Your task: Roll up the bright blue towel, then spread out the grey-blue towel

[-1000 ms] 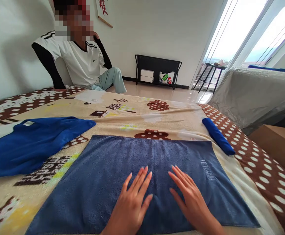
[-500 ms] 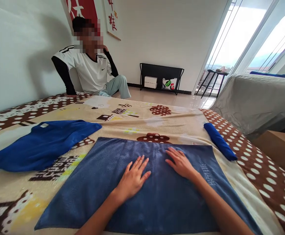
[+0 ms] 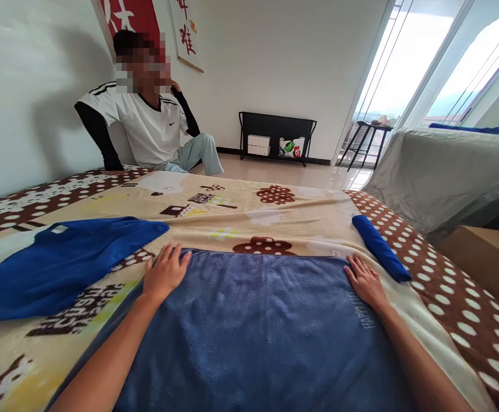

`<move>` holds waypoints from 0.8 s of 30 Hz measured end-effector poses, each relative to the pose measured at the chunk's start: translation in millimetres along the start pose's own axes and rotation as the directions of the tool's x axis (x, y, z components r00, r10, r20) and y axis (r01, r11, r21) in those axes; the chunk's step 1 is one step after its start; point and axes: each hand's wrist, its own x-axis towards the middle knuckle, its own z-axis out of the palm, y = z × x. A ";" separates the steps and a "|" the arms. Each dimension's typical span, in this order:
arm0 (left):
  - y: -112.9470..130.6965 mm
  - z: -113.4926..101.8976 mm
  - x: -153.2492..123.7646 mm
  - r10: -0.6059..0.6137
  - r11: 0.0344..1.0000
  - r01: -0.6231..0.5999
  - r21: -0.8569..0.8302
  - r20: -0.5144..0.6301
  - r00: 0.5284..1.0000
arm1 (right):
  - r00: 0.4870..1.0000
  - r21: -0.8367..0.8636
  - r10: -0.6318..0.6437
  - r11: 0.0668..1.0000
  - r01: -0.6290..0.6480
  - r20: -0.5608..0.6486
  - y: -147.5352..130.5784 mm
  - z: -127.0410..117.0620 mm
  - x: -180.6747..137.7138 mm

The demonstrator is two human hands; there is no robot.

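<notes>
A dark blue towel lies spread on the patterned blanket, with embroidered lettering along its right side and a small tag at its far edge. My left hand rests open on the towel's far left corner, covering it, fingers slightly apart. At the far right corner, my right hand lies flat and open, fingers pointing away from me. Neither hand grips the cloth. To the left is a crumpled bright blue towel. Beyond my right hand sits a rolled blue towel.
The cream and brown blanket covers the bed. A person in a white shirt sits at its far left edge. A black rack stands by the back wall. On the right are a stool, a plastic-covered piece and a cardboard box.
My hands have slid apart from the towel's middle, the left one to the far left corner and the right one to the far right corner. The view has shifted slightly.
</notes>
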 end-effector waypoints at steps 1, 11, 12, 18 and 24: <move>-9.3 0.6 0.8 -0.039 0.999 0.040 0.010 -0.013 0.999 | 1.000 -0.008 0.014 1.000 -0.014 0.001 4.3 2.5 -0.6; -39.0 5.6 7.0 0.001 0.999 0.002 0.046 -0.057 0.998 | 0.997 -0.079 -0.031 0.997 0.026 -0.064 -20.8 4.4 -17.3; -39.0 7.1 5.4 0.029 0.999 -0.027 0.047 -0.051 0.998 | 0.997 -0.076 -0.061 0.995 0.058 -0.045 -24.4 4.9 -19.9; -32.4 11.0 -3.6 0.097 0.994 -0.094 0.045 -0.052 0.994 | 0.995 -0.062 -0.097 0.993 0.097 0.004 -38.0 3.6 -22.7; -27.5 5.7 -5.7 0.216 0.976 -0.216 0.010 0.043 0.976 | 0.985 -0.031 -0.170 0.985 0.171 0.033 -66.5 0.0 -29.2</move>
